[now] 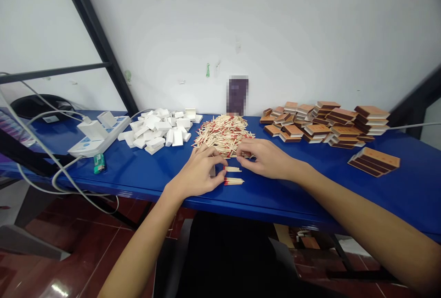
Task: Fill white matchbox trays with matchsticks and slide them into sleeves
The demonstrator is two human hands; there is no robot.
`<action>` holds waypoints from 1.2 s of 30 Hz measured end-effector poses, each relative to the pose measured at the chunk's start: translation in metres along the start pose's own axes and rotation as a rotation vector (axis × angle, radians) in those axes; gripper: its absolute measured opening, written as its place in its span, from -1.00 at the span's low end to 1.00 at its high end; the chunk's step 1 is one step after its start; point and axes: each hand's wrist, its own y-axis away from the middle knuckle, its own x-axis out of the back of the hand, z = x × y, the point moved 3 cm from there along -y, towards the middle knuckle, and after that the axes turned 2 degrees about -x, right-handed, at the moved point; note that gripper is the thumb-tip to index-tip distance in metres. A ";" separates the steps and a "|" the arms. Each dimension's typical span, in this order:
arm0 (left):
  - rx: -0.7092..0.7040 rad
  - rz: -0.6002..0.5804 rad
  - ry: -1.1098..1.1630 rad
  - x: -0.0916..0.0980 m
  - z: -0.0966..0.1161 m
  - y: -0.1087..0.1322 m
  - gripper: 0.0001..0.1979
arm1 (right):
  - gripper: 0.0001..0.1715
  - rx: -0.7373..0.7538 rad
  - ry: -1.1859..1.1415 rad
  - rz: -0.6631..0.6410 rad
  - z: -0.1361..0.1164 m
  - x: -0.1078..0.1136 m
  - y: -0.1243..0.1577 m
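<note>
My left hand (200, 171) is curled at the front of the table, thumb and fingers around a small pale matchbox tray (212, 170) that is mostly hidden. Right beside its fingertips lie two small rows of matches, a nearer row (234, 181) and a farther row (232, 169), their red heads toward that hand. My right hand (263, 157) has its thumb and fingers bent together at the near right edge of a large heap of loose matches (222, 132). What sits between those fingertips, if anything, is too small to make out.
White matchbox trays (161, 128) are piled on the left, near a power strip (103, 137) and a green item (99, 163). Brown matchbox sleeves (317, 123) are heaped on the right, with a separate stack (375, 161) nearer. The blue table (144, 187) meets a white wall.
</note>
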 end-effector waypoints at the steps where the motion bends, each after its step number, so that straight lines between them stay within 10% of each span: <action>1: -0.010 -0.007 0.011 0.000 0.000 0.000 -0.83 | -0.83 0.007 -0.005 -0.005 0.000 0.001 0.000; 14: 0.019 0.016 -0.059 -0.004 -0.007 0.000 -0.77 | -0.91 -0.163 0.207 -0.218 0.021 0.005 0.006; 36: 0.135 0.079 -0.160 -0.002 -0.007 -0.002 -0.73 | -0.81 -0.064 0.169 -0.140 0.014 -0.008 -0.002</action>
